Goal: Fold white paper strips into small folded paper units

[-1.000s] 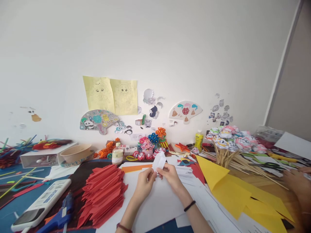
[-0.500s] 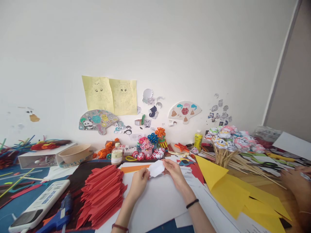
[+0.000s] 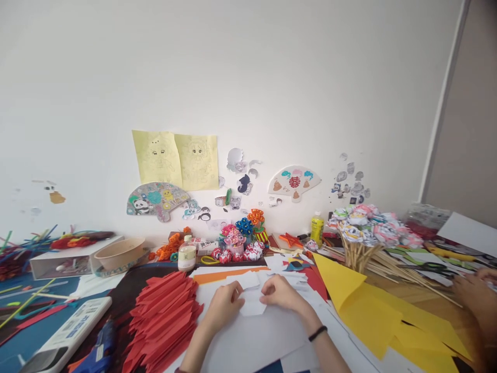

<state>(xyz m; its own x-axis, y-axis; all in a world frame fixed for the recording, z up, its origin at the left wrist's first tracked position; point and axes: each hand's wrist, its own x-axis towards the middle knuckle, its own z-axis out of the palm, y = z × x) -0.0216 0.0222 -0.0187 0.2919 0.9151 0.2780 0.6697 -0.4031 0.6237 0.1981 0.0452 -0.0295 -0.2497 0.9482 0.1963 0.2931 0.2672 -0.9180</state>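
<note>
A small piece of folded white paper (image 3: 253, 306) lies over large white sheets (image 3: 252, 339), between my two hands. My left hand (image 3: 224, 304) has its fingers curled and pinched at the paper's left edge. On the opposite edge, my right hand (image 3: 285, 295), with a black band at the wrist, pinches with thumb and forefinger. Creases in the piece are hard to make out. Left of my left hand is a stack of folded red paper (image 3: 163, 318). Orange paper (image 3: 221, 276) shows behind the hands.
Yellow sheets (image 3: 373, 316) spread at right, near a bundle of sticks with paper flowers (image 3: 361, 228). Scissors (image 3: 429, 267) lie beyond. Another person's hand (image 3: 471, 290) is at far right. A blue glue gun (image 3: 101, 347) and white power strip (image 3: 72, 334) lie left. A bottle (image 3: 187, 254) stands behind.
Both hands have come down toward me with the small white paper, which was held up and now lies lower, near the sheets. The camera view has tilted up slightly.
</note>
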